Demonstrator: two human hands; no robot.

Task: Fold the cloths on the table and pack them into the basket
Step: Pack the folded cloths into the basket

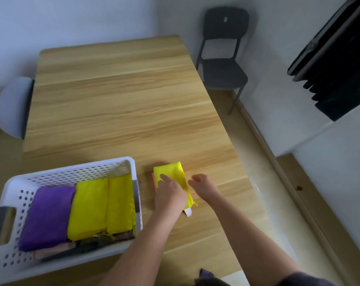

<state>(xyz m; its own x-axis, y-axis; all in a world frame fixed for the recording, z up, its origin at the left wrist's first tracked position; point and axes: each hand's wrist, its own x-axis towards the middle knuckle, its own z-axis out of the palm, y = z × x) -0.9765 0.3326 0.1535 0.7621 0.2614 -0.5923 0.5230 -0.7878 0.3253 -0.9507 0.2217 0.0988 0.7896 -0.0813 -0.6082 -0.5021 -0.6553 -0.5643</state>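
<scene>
A folded yellow cloth (172, 172) lies on the wooden table (121, 104), just right of the basket, with a pink edge showing beneath it and a white tag at its near end. My left hand (170, 193) rests flat on the cloth, fingers stretched forward. My right hand (202, 183) hovers just right of the cloth, fingers loosely curled, holding nothing. The white perforated basket (76, 172) at the near left holds a folded purple cloth (47, 215) and two folded yellow cloths (100, 205) side by side, over darker cloths underneath.
A black chair (223, 58) stands beyond the table's far right corner. A grey chair (12, 106) sits at the table's left edge. A dark curtain (337, 62) hangs on the right wall. Floor runs along the table's right side.
</scene>
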